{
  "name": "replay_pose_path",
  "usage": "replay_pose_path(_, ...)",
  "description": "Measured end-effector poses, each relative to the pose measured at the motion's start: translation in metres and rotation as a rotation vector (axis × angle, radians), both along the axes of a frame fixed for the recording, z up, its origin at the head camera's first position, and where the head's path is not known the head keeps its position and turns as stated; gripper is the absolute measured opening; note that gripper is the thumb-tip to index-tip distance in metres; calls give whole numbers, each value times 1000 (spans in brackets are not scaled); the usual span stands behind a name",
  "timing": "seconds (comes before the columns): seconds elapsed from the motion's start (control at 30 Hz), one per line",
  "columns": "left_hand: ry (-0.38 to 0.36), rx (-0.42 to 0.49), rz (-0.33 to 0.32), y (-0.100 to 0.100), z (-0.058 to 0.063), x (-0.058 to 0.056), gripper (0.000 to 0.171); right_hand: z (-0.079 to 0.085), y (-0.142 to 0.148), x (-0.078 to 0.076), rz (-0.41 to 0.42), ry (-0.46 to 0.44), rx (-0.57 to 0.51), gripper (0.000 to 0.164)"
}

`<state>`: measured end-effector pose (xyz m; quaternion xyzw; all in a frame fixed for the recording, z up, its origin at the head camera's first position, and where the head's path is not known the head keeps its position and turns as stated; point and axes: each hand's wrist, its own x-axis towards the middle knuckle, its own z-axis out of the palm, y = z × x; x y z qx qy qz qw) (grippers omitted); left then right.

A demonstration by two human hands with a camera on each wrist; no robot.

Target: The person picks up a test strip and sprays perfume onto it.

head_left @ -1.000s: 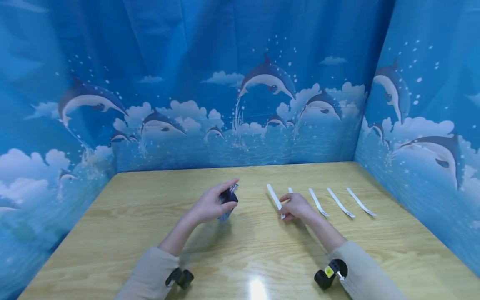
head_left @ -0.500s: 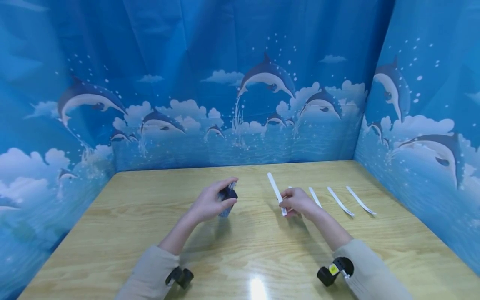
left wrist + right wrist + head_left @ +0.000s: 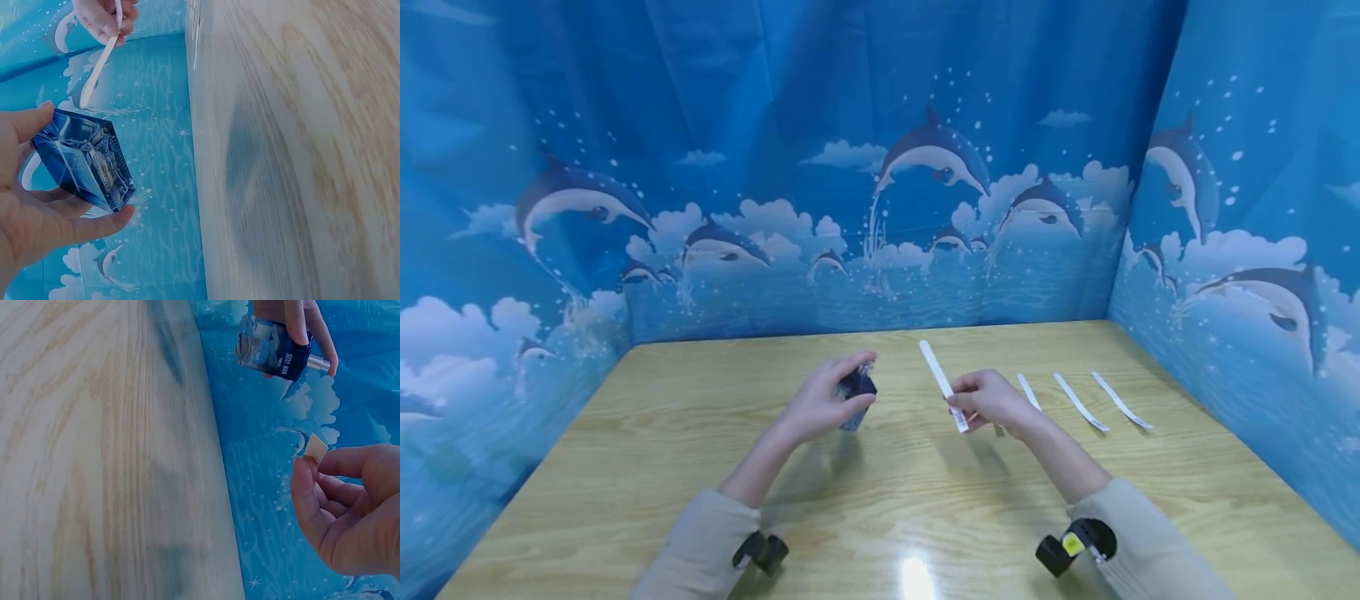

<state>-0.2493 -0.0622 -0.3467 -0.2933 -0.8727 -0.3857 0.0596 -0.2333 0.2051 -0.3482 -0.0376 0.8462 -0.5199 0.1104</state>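
My left hand (image 3: 820,407) grips a blue glass perfume bottle (image 3: 84,156) above the table, fingers on one side and thumb on the other. In the right wrist view the bottle shows white lettering and a silver spray nozzle (image 3: 319,363), with a fingertip at its end. To the right, my right hand (image 3: 994,402) pinches a narrow white paper strip (image 3: 934,365) near its printed lower end. The strip is raised and tilts up and away to the left, its far end free. From the right wrist only the short near end of the strip shows past the fingertips.
Several more white strips lie in a row on the wooden table (image 3: 647,467) at the right, among them a strip (image 3: 1078,402) and the outermost strip (image 3: 1122,401). One is mostly hidden under my right hand. A blue dolphin-print curtain (image 3: 820,192) stands behind the table.
My right hand has lifted the strip off the table and carried it slightly left, toward the bottle. The left hand and the perfume bottle have hardly moved.
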Motion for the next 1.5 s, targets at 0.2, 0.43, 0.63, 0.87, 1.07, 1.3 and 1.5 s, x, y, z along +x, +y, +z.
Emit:
replay_pose_path(0.2,16,14,-3,1,-1,-1,54,8,-7,5,35,11,8,19)
replay_pose_path(0.43,-2,39,-19,0,0,-2,54,11,-14,7,40,12,-12,15)
replay_pose_path(0.63,43,28,-14,1,-1,-2,53,12,-16,7,37,10,-15,14)
replay_pose_path(0.87,113,11,9,6,1,1,52,13,-18,8,40,-5,-25,15)
replay_pose_path(1.07,143,-17,21,10,3,2,53,10,-23,10,72,-2,-24,16)
replay_pose_path(1.3,149,-27,25,12,1,1,54,6,-27,9,65,-28,-22,22)
replay_pose_path(1.5,156,-41,26,14,1,1,52,4,-30,7,53,-33,-22,23)
